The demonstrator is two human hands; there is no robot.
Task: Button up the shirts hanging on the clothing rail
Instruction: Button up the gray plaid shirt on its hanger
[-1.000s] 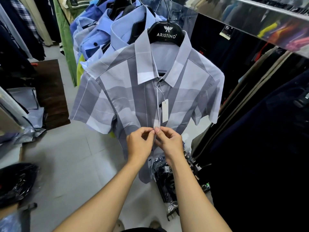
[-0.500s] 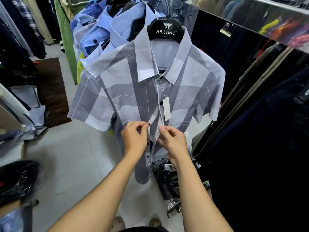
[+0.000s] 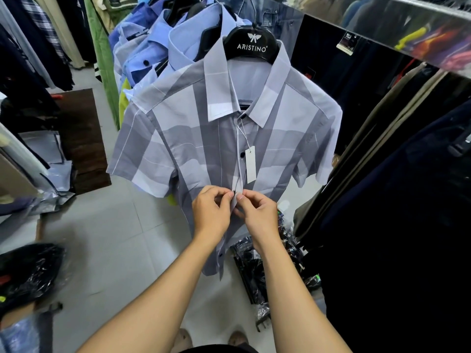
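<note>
A grey checked short-sleeved shirt (image 3: pixel 178 138) hangs in front of me on a black hanger (image 3: pixel 251 45). A white price tag (image 3: pixel 250 164) dangles by its placket, beside a dark button (image 3: pixel 242 155). My left hand (image 3: pixel 211 211) pinches the left edge of the placket at mid-chest height. Against it, my right hand (image 3: pixel 258 216) pinches the right edge, thumbs almost touching. Below my hands the front hangs open, with another dark button (image 3: pixel 220 255) showing.
Blue shirts (image 3: pixel 163 49) hang behind the grey one on the same rail. Dark garments (image 3: pixel 397 200) fill the right side under a shiny rail (image 3: pixel 407 26). Plastic-wrapped dark packs (image 3: pixel 254 263) lie on the tiled floor below the shirt, and a black bag (image 3: pixel 28 273) at the left.
My hands spread apart with the two placket edges half a second ago, then came back together a little higher on the shirt.
</note>
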